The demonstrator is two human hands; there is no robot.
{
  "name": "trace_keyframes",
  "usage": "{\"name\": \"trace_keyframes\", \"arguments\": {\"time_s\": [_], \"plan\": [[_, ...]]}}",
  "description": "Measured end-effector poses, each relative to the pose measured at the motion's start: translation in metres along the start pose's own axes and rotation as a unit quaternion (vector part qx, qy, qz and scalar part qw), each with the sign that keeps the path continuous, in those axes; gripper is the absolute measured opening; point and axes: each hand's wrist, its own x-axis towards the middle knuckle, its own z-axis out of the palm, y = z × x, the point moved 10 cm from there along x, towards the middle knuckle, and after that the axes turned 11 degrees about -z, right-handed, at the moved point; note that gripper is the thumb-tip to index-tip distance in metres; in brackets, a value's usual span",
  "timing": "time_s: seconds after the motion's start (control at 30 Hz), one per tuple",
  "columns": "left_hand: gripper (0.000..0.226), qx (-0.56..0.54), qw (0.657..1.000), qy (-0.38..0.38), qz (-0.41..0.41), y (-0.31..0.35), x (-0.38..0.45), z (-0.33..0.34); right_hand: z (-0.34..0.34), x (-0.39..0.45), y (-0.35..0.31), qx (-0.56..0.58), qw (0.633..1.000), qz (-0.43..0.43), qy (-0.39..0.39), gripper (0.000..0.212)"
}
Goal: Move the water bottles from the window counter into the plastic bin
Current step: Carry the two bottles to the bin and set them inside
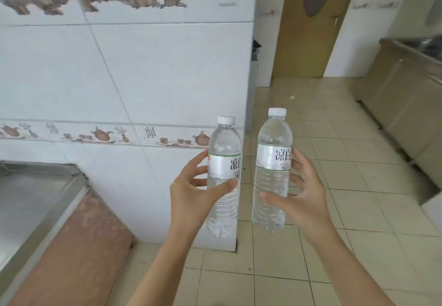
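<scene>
I hold two clear water bottles upright in front of me, each with a white cap and a white label with black characters. My left hand grips the left bottle around its middle. My right hand grips the right bottle, which is held slightly higher. Both bottles hang in the air above the tiled floor. Neither the plastic bin nor the window counter is in view.
A white tiled wall corner stands just behind the left bottle. A steel counter with a brown door below is at the lower left. Steel cabinets line the right side. A tan door is at the back, beige floor tiles between.
</scene>
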Motion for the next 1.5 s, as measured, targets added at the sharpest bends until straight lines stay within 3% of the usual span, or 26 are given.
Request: {"name": "trace_keyframes", "arguments": {"time_s": [0.3, 0.67, 1.0, 1.5], "plan": [[0.074, 0.007, 0.984, -0.174, 0.042, 0.034, 0.045, 0.198, -0.15, 0.046, 0.046, -0.037, 0.989, 0.001, 0.143, 0.102], [0.074, -0.008, 0.952, -0.296, 0.085, 0.093, 0.129, 0.415, -0.293, 0.147, 0.096, -0.117, 0.963, 0.012, 0.242, 0.104], [0.072, -0.014, 0.942, -0.323, 0.088, 0.122, 0.18, 0.61, -0.44, 0.23, 0.15, -0.159, 0.943, -0.001, 0.292, 0.099], [0.073, -0.016, 0.942, -0.323, 0.087, 0.184, 0.247, 0.921, -0.691, 0.402, 0.252, -0.163, 0.943, 0.01, 0.289, 0.097]]}}
